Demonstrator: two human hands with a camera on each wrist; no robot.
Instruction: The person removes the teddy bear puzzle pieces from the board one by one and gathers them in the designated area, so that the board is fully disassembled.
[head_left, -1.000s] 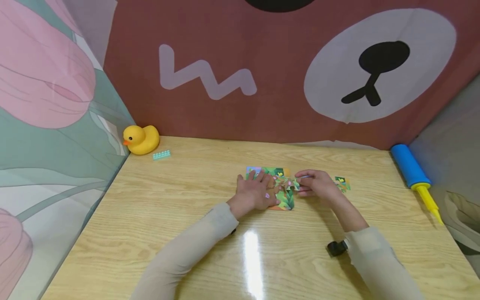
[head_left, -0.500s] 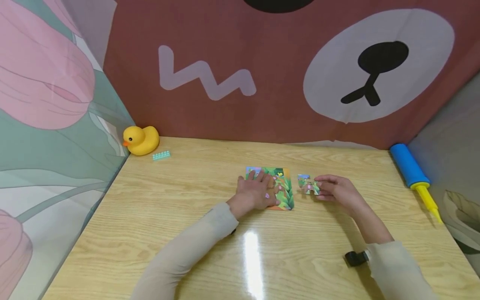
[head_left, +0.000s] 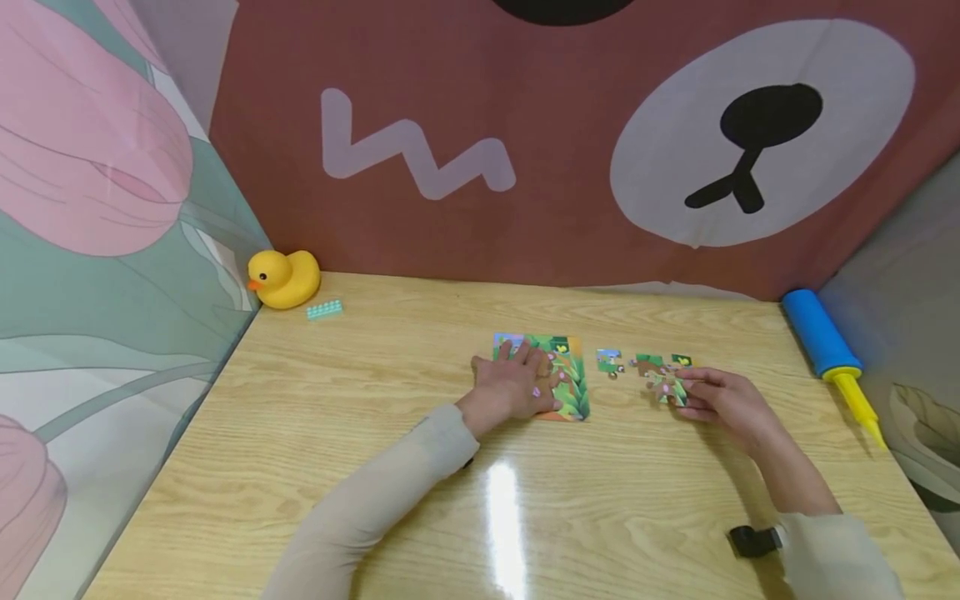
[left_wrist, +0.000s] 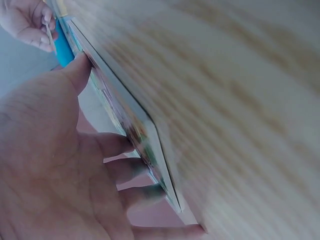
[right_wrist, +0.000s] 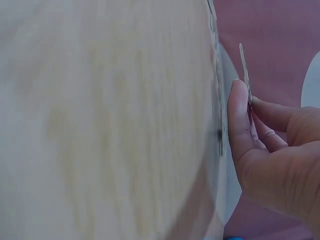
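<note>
My left hand [head_left: 510, 387] lies spread over a colourful puzzle board [head_left: 576, 400], its fingertips touching the picture; the left wrist view shows the thumb and fingers along the board's thick edge. Green leaves and a brown animal show on the part left uncovered. With thumb and fingers my right hand [head_left: 731, 404] pinches a puzzle piece [head_left: 666, 390], held above the table in the right wrist view as a thin card [right_wrist: 246, 75]. Right of the board lies a blue puzzle piece [head_left: 609, 360], and more puzzle pieces [head_left: 649, 363] lie just behind the held one.
A yellow rubber duck [head_left: 285, 279] and a mint toy brick [head_left: 324, 310] sit at the back left of the wooden table [head_left: 375, 367]. A blue and yellow pump [head_left: 821, 333] lies along the right edge. A printed fabric wall [head_left: 555, 167] stands behind.
My right hand has drawn away from the board to the right, carrying the puzzle piece over the loose pieces. The left hand has stayed on the board.
</note>
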